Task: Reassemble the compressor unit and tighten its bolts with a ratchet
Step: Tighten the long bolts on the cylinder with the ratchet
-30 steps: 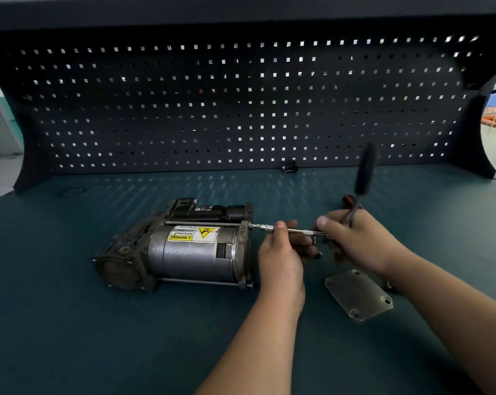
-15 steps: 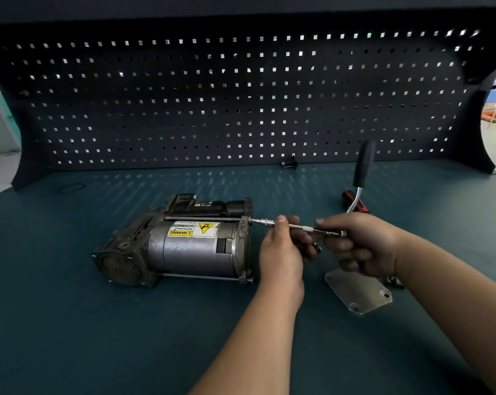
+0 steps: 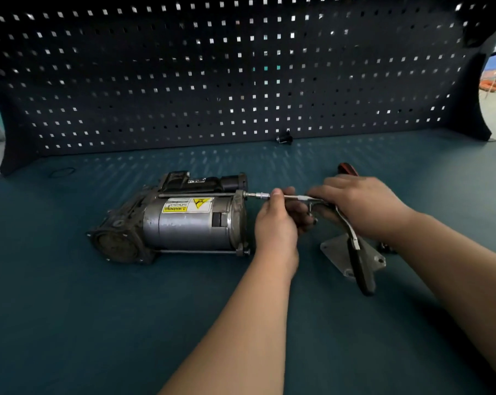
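Note:
The grey compressor unit (image 3: 181, 220) lies on its side on the teal bench, a yellow warning label on top. A thin extension bar (image 3: 262, 195) runs from its upper right bolt to the ratchet. My left hand (image 3: 278, 220) pinches the bar just right of the bolt. My right hand (image 3: 357, 203) grips the ratchet (image 3: 357, 260) at its head; the black handle hangs down toward me over the plate. The ratchet head is hidden under my right fingers.
A flat metal cover plate (image 3: 333, 249) lies right of the compressor, under the ratchet handle. A red-and-black tool (image 3: 347, 169) sits behind my right hand. A small black part (image 3: 284, 138) rests at the foot of the pegboard (image 3: 241, 75).
The ratchet handle has swung from pointing up and away to pointing down toward me. My right hand turned over with it. My left hand stayed on the bar.

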Motion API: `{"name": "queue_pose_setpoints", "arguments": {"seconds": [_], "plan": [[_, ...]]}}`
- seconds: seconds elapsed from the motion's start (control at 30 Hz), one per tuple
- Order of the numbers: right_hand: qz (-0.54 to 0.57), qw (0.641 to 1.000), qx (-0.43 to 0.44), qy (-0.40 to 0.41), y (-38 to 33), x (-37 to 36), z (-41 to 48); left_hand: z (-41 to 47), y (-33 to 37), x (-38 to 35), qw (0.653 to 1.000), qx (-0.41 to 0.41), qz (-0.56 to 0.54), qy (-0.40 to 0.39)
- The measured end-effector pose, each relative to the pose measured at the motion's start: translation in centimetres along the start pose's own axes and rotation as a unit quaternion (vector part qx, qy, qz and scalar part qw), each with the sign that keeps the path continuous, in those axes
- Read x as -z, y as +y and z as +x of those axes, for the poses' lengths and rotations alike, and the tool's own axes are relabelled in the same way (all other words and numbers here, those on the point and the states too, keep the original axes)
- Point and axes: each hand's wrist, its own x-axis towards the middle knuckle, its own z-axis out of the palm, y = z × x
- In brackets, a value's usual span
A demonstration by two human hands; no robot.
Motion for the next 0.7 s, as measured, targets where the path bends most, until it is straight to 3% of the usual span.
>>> {"name": "queue_pose_setpoints", "arguments": {"seconds": [0.1,0.13,0.17,0.2,0.27,0.3,0.33,0.37,0.4,0.43,0.47,0.5,0.57,0.6,0.63,0.7], "plan": [[0.116,0.989,-0.091,-0.027,-0.7,0.1,0.4,0.0,0.1,0.2,1.0,0.002,0.001,-0.009],[0.191,0.968,-0.152,-0.055,-0.9,-0.1,0.7,-0.1,0.1,0.2,1.0,0.003,0.004,-0.014],[0.298,0.923,-0.232,-0.08,-1.1,0.0,1.2,-0.1,0.0,0.2,1.0,0.002,0.009,-0.017],[0.424,0.842,-0.316,-0.103,-1.1,0.1,1.5,-0.1,0.0,0.2,1.0,0.001,0.013,-0.02],[0.637,0.61,-0.437,-0.177,-1.4,0.6,2.1,-0.1,0.1,0.2,1.0,-0.002,0.013,-0.022],[0.689,0.523,-0.46,-0.2,-1.5,0.9,2.3,-0.2,0.1,0.2,1.0,-0.002,0.008,-0.022],[0.712,0.485,-0.461,-0.211,-1.5,1.1,2.3,-0.2,0.1,0.2,1.0,-0.002,0.005,-0.023],[0.719,0.476,-0.456,-0.219,-1.5,1.3,2.3,-0.2,0.1,0.2,1.0,-0.004,0.005,-0.024],[0.712,0.495,-0.45,-0.214,-1.6,1.2,2.2,-0.2,0.1,0.3,1.0,-0.008,0.006,-0.024],[0.687,0.54,-0.446,-0.195,-1.8,1.2,2.2,-0.2,0.1,0.3,1.0,-0.013,0.006,-0.024],[0.638,0.618,-0.43,-0.164,-1.7,1.0,2.1,-0.1,0.1,0.3,1.0,-0.016,0.007,-0.024],[0.556,0.727,-0.385,-0.124,-1.6,0.7,1.8,-0.1,0.0,0.2,1.0,-0.017,0.007,-0.024],[0.268,0.94,-0.212,0.004,-1.1,0.2,1.1,0.0,0.0,0.1,1.0,-0.017,0.003,-0.024],[0.12,0.986,-0.1,0.059,-0.8,0.2,0.8,0.1,0.0,0.1,0.999,-0.018,0.001,-0.027],[0.01,0.996,-0.023,0.082,-0.5,0.1,0.5,0.1,0.0,0.0,0.999,-0.02,0.001,-0.029],[-0.034,0.998,0.006,0.057,-0.3,-0.2,0.2,0.2,-0.1,0.1,0.999,-0.019,0.004,-0.03]]}}
